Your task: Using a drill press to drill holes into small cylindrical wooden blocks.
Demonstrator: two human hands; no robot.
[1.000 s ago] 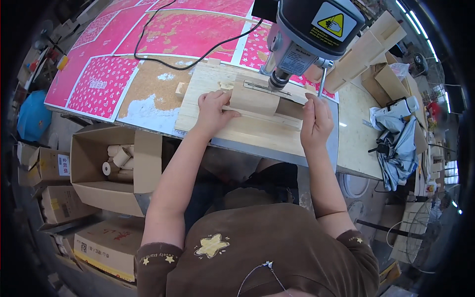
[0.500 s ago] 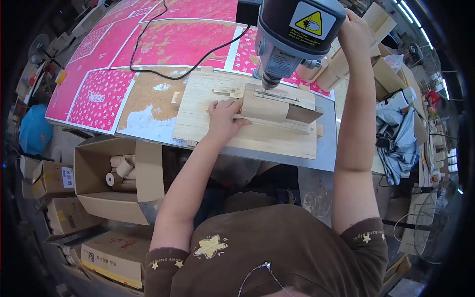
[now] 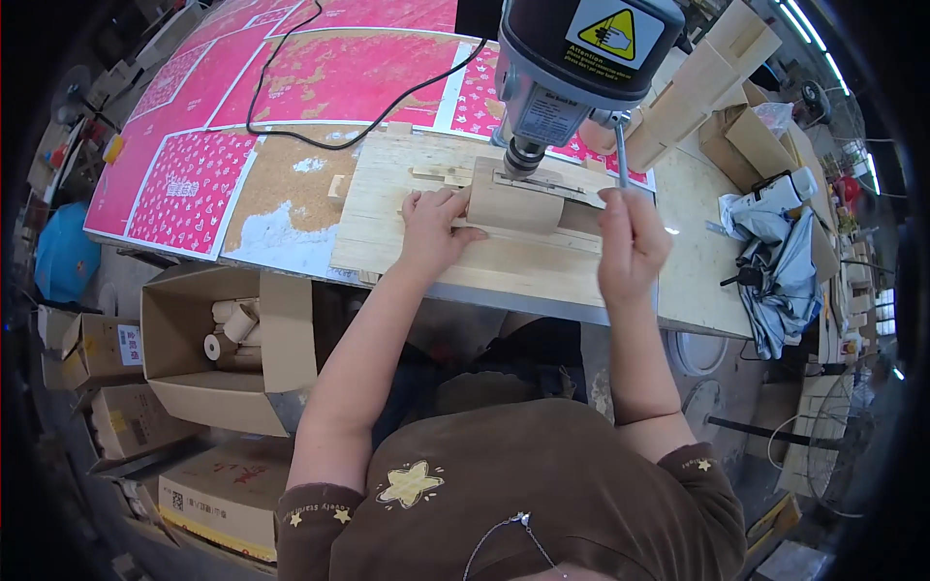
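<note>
A drill press (image 3: 547, 111) stands over the bench, its chuck (image 3: 523, 157) pointing down at a pale, rounded wooden piece (image 3: 513, 206). This piece lies in a wooden jig on a flat board (image 3: 387, 228), with a thin metal strip or slot guide along its top. My left hand (image 3: 434, 228) grips the piece's left end, thumb along the near side. My right hand (image 3: 632, 242) is closed round the lower end of the press's metal feed lever (image 3: 622, 155), which hangs down beside the jig. The drill tip and its contact with the wood are hard to make out.
A black cable (image 3: 378, 126) runs across the pink-covered table (image 3: 329, 82). Behind the press to the right stand tall pale wooden pieces (image 3: 702, 77). Grey cloth (image 3: 783, 276) hangs off the right side. A cardboard box (image 3: 208, 397) of wooden cylinders sits below left.
My right hand has come down and nearer from beside the press head, pulling the feed lever down. The chuck sits slightly lower over the wooden piece. My left hand stays on the piece.
</note>
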